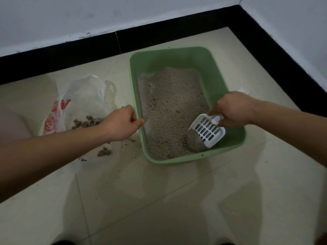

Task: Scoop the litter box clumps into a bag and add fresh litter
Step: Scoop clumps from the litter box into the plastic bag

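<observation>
A green litter box point(208, 57) sits on the tiled floor, holding grey litter point(169, 106). My right hand point(233, 110) grips the handle of a white slotted scoop point(207, 130), whose front edge is dug into litter at the box's near right corner. My left hand point(122, 122) grips the box's left rim with curled fingers. Left of the box lies a clear plastic bag point(83, 96) with red print, and dark clumps point(86, 122) lie in it.
A few clumps point(104, 152) and crumbs lie by the bag's near edge beside the box. A black skirting point(88, 52) runs along the white walls behind and to the right. Bare tiles stretch toward me.
</observation>
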A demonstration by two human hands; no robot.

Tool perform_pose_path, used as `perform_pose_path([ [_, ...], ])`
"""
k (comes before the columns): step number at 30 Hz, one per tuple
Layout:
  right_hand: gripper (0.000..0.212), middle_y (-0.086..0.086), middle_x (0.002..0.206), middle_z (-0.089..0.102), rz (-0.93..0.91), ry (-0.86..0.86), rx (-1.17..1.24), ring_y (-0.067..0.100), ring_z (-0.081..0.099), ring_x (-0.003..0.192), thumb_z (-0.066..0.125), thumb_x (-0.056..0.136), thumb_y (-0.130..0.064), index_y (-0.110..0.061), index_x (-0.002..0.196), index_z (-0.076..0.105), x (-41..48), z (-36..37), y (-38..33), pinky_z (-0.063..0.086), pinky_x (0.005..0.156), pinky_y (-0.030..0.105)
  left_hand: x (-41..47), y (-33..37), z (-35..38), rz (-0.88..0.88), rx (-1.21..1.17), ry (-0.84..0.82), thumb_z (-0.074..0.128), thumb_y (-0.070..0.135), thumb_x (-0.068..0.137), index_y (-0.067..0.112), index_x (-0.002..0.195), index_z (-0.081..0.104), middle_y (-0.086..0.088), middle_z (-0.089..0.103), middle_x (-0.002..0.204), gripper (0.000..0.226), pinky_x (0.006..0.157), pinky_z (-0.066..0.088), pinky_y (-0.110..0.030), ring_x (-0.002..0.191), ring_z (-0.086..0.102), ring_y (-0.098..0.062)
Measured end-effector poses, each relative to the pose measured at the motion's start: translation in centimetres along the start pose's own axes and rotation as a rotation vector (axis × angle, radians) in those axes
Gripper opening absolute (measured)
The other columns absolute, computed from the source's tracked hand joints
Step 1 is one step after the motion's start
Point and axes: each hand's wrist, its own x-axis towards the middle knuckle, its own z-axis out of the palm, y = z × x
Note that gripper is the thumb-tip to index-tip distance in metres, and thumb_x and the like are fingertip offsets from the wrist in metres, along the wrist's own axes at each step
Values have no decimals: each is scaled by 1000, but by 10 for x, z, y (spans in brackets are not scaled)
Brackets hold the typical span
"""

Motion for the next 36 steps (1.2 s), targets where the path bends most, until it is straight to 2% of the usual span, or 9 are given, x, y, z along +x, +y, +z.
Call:
perform_pose_path([
  [3,34,-8,92,73,4,-10,23,12,62,75,60,92,-43,-32,123,69,9,0,1,52,70,24,-1,0,1,-8,-37,-20,55,43,97,14,84,49,-8,64,80,32,65,45,-35,74,58,-23],
  [6,37,-6,92,74,-9,1,75,12,64,75,62,92,-44,-29,126,68,11,3,1,54,70,26,-1,0,2,-15,-63,-36,53,43,97,12,86,51,-10,66,83,33,68,48,-37,75,61,-24],
  [10,41,0,87,75,-90,134,111,14,63,69,63,92,-40,-26,130,65,20,14,-7,47,64,24,-1,1,1,-28,-99,-48,54,42,97,12,85,49,-12,66,85,33,66,47,-37,76,60,-25],
  [13,45,-2,86,76,-136,141,167,12,66,69,64,91,-42,-27,133,62,32,20,-13,52,67,26,-1,1,1,-39,-127,-49,55,41,97,12,84,49,-13,66,87,32,67,49,-39,77,61,-27],
  [17,37,-14,84,72,-138,125,422,3,61,65,71,89,-37,-30,125,68,43,37,-30,42,63,20,-2,0,2,-47,-167,-50,55,40,98,12,84,48,-15,65,88,32,65,47,-37,73,58,-25],
  [21,42,-25,95,73,6,101,821,6,71,86,74,75,-56,-44,115,71,40,75,-54,57,75,33,0,-2,3,-48,-183,-55,55,40,98,14,81,46,-16,65,89,32,63,46,-36,75,58,-25],
  [25,31,-23,94,74,9,127,1037,-9,64,84,81,81,-30,-32,111,76,33,87,-60,53,78,27,1,-2,3,-49,-192,-57,54,40,98,15,81,45,-15,66,90,32,61,44,-35,71,56,-22],
  [27,32,-17,98,75,-21,122,1128,-7,64,86,81,82,-22,-24,114,76,31,83,-62,52,82,23,1,-2,4,-50,-206,-59,53,40,99,15,81,44,-17,66,91,33,60,44,-35,70,55,-22],
  [36,35,-1,110,75,-102,129,1303,7,65,99,77,85,-17,-11,119,73,17,74,-57,53,98,32,-2,0,4,-58,-262,-65,42,37,104,12,84,43,-22,65,94,32,61,42,-34,68,52,-23],
])
